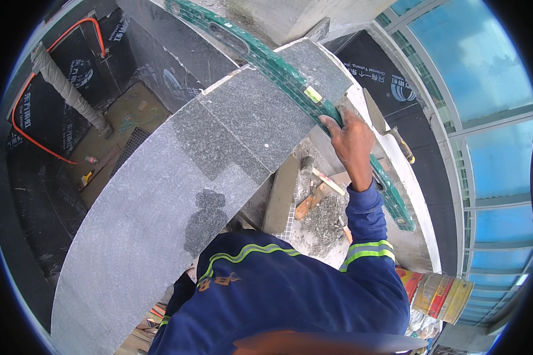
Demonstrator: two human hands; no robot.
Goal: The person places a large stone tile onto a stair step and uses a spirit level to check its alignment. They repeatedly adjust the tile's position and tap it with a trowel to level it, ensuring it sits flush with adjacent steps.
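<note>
My right hand (349, 136) grips a long green spirit level (278, 77) that lies diagonally across a grey granite slab ledge (112, 236). The ledge has a dark damp patch near my body. A trowel with a yellow-tipped handle (404, 146) rests on the white edge to the right of my hand. Below the level, a hammer (328, 180) lies with a wooden-handled tool (311, 201) beside grey mortar rubble (323, 225). My left hand is hidden behind my body.
A dark-lined pit (53, 177) on the left holds a wrapped pipe (71, 89), an orange hose (13, 118) and small tools. Stacked metal buckets (438, 296) stand at lower right. Blue glazing (497, 154) runs along the right, beyond a black-covered strip (426, 177).
</note>
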